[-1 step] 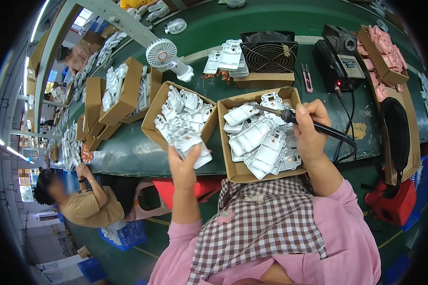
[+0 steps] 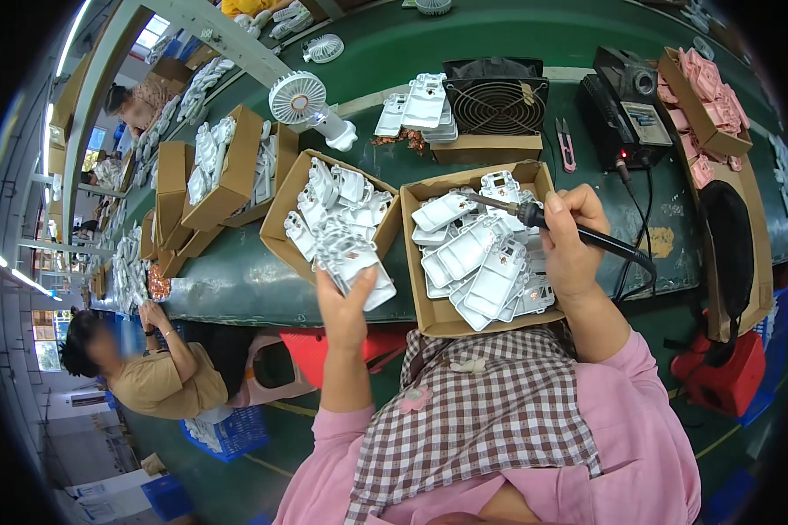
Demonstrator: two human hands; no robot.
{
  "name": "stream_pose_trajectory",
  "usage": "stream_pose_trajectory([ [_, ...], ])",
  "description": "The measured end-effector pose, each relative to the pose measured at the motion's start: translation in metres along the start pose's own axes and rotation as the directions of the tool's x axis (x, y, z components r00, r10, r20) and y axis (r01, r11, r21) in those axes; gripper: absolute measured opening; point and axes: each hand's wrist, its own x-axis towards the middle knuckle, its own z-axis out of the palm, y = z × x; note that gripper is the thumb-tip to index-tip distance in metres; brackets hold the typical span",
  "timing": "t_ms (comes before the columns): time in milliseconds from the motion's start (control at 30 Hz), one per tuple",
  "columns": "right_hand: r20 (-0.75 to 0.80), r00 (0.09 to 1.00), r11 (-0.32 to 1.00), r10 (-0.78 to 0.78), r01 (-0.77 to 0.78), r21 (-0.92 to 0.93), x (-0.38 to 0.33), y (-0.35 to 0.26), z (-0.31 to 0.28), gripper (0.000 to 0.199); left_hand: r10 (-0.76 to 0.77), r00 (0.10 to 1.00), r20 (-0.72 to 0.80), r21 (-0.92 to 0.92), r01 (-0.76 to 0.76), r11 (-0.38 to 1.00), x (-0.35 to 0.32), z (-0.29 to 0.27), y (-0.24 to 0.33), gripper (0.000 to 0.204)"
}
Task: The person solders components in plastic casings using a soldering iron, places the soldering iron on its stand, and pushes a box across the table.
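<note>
My left hand (image 2: 345,308) grips a white plastic housing (image 2: 355,265) at the near edge of the left cardboard box (image 2: 277,222), which is full of similar white housings. My right hand (image 2: 571,248) holds a black-handled soldering iron (image 2: 529,213). Its metal tip points left over the right cardboard box (image 2: 436,320), where more white housings lie flat. Both boxes sit side by side on the green bench, just in front of my checked apron.
Behind the boxes stand a black grille fan (image 2: 497,105), a small white fan (image 2: 299,96), pink snips (image 2: 566,145) and a black soldering station (image 2: 627,112). A box of pink parts (image 2: 706,98) sits far right. Another person (image 2: 151,378) works at lower left beside several cardboard boxes (image 2: 221,171).
</note>
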Motion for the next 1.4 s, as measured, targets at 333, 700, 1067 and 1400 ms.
stream_pose_trajectory([
  [333, -0.023, 0.999, 0.999, -0.038, 0.038, -0.003, -0.001, -0.003, 0.001, 0.021, 0.139, 0.985, 0.104, 0.244, -0.16, 0.956, -0.01, -0.023, -0.001, 0.059],
  [700, -0.035, 0.999, 0.999, -0.04, 0.039, -0.013, -0.001, -0.003, 0.003, 0.021, -0.085, 0.917, 0.391, 0.085, 0.056, 0.995, 0.019, -0.113, 0.008, 0.084],
  [1067, -0.034, 0.999, 0.999, -0.04, 0.041, 0.002, -0.001, -0.002, 0.001, 0.021, 0.074, 0.964, 0.257, -0.054, -0.062, 0.997, 0.047, -0.109, 0.008, 0.071],
  [1400, -0.127, 0.991, 0.994, -0.042, 0.055, 0.097, -0.002, -0.005, 0.004, 0.018, 0.012, 0.954, 0.299, -0.581, 0.171, 0.796, 0.041, 0.005, 0.035, 0.064],
])
